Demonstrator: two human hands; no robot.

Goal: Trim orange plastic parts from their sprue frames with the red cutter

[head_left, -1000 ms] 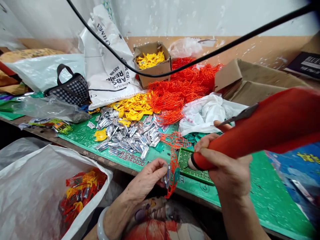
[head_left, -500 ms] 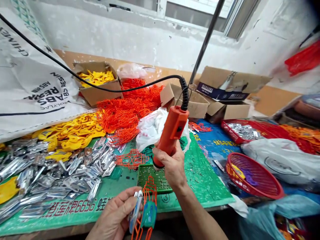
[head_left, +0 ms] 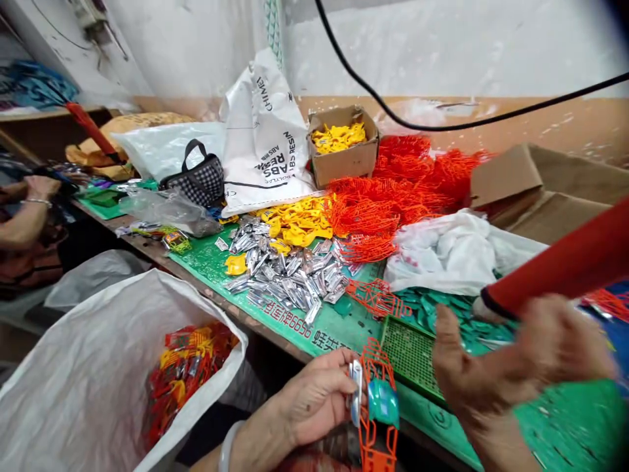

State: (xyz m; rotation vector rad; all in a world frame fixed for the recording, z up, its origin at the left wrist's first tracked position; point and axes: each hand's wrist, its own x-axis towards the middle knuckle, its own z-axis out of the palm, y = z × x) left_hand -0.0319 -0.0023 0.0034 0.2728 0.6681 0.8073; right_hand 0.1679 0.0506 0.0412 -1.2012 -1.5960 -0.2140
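My left hand (head_left: 322,390) is closed on an orange plastic lattice frame (head_left: 378,449) with a green plastic piece (head_left: 383,402) set in its middle. A shiny silver piece (head_left: 355,393) is pinched at the thumb, beside the frame. My right hand (head_left: 506,367) is blurred by motion, thumb spread away from loosely bent fingers. Just behind and above it slants an orange-red electric screwdriver (head_left: 574,262), its tip pointing lower left; the hand does not wrap round it. Under the screwdriver tip lie green plastic pieces (head_left: 432,311). A green perforated basket (head_left: 410,354) stands between my hands.
Silver pieces (head_left: 289,275), yellow parts (head_left: 299,223) and orange frames (head_left: 393,203) are heaped on the table. Behind stand a carton (head_left: 344,160) and a white sack (head_left: 268,144). An open white bag (head_left: 98,367) is at lower left. Another person's hand (head_left: 42,188) shows at far left.
The view has swung left, bringing in the white bag and the other person. My right hand has come off the screwdriver, which now tilts at the right. My left hand keeps its hold.
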